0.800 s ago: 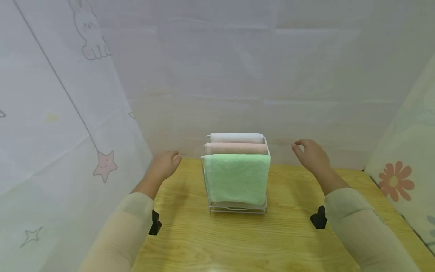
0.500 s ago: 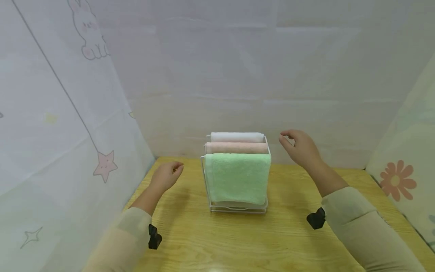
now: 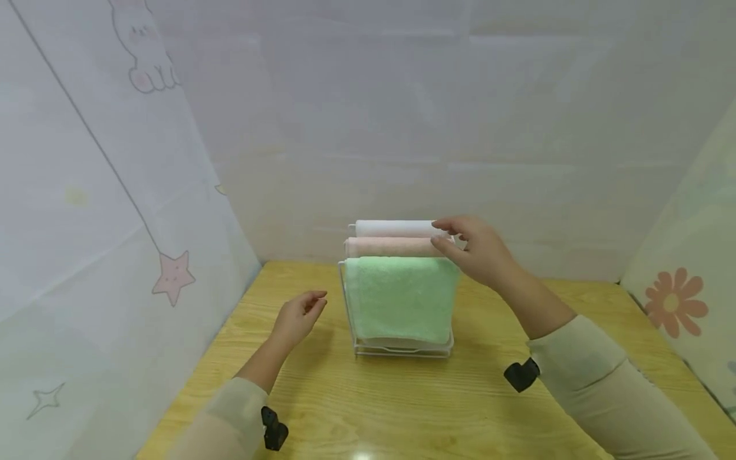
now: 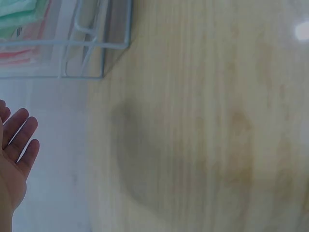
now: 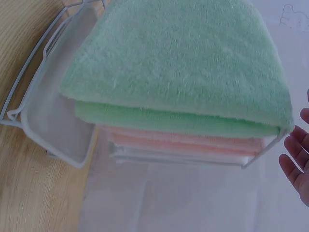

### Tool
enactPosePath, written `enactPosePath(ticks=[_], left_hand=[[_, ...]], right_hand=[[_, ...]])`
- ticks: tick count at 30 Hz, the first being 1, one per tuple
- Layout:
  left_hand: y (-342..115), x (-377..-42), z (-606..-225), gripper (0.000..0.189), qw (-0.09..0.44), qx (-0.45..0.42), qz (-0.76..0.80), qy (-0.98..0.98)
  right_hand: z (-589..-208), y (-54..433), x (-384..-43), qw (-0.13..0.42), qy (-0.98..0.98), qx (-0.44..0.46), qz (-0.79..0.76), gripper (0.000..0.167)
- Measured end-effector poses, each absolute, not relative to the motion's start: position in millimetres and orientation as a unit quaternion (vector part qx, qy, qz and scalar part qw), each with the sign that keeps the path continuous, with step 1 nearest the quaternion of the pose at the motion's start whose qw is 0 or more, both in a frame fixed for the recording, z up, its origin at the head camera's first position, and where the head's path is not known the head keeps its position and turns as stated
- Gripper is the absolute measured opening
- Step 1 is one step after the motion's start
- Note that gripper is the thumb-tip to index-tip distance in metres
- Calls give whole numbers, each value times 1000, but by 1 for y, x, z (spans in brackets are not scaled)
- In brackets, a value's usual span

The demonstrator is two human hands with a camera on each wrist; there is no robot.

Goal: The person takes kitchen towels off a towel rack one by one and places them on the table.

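A white wire rack (image 3: 402,350) stands on the wooden table, with three towels draped over its bars. In front hangs a green towel (image 3: 402,300), behind it a pink towel (image 3: 393,247), and at the back a white towel (image 3: 393,228). My right hand (image 3: 480,250) is over the rack's upper right corner, thumb and fingers apart, its fingertips overlapping the ends of the pink and white towels. In the right wrist view its fingers (image 5: 291,171) lie beside the rack's bar. My left hand (image 3: 297,317) hovers left of the rack, fingers loosely bent and holding nothing.
The rack's base holds a pale tray (image 5: 63,111). The wooden table (image 3: 402,409) spreads out before and beside the rack. A pale cloth wall (image 3: 368,115) stands close behind it, with patterned cloth sides at left and right.
My right hand has moved left, from beside the rack to over its upper right corner. My left hand has come lower and nearer the rack's left side. The towels have stayed put.
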State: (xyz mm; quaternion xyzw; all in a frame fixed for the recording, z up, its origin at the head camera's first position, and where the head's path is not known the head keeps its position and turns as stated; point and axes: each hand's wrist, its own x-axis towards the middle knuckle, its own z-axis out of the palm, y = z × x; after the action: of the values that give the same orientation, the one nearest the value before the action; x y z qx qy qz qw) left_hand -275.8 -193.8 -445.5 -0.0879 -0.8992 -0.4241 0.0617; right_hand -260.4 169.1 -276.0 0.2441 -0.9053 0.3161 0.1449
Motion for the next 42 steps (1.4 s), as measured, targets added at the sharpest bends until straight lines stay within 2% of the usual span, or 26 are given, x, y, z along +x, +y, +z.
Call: enactPosePath(ticks=[12, 19, 25, 35, 42], left_hand=[[-169, -251, -490, 35, 46, -72, -538, -839], [-158, -236, -509, 46, 22, -52, -626, -778], [-150, -229, -525, 52, 14, -57, -663, -746], [-136, -230, -533, 35, 20, -60, -664, -745], [-132, -230, -535, 32, 23, -45, -661, -749]], right_hand=[[-274, 151, -252, 102, -897, 280, 325, 39], [-279, 146, -249, 101, -889, 316, 316, 36], [-282, 138, -248, 102, -898, 313, 293, 41], [-283, 132, -244, 71, -927, 269, 253, 47], [-285, 132, -243, 69, -935, 257, 234, 48]])
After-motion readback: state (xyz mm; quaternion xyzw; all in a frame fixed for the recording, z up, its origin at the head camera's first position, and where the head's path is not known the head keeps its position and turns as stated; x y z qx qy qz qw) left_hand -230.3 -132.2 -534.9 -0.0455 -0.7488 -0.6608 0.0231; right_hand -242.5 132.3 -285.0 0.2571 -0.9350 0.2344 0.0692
